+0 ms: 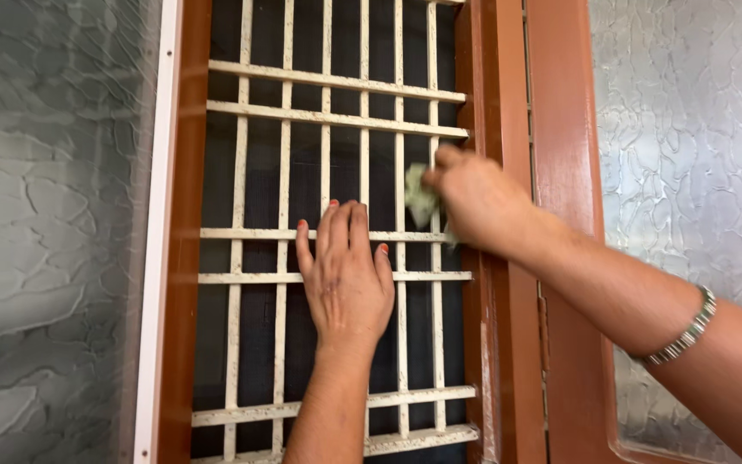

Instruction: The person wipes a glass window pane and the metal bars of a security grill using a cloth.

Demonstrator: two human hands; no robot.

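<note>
A cream metal window grille (259,279) with thin upright and crosswise bars fills a brown wooden frame (184,258), with dark mesh behind it. My left hand (345,275) lies flat against the bars in the middle, fingers together and pointing up. My right hand (474,202) reaches in from the right and presses a small pale green cloth (420,202) against an upright bar near the frame's right post. A beaded metal bracelet (687,331) sits on my right forearm.
Textured frosted glass panes flank the grille: a grey-green pane (45,232) on the left and a lighter pane (689,146) on the right, set in a brown door frame (564,172). A white strip (155,258) edges the left post.
</note>
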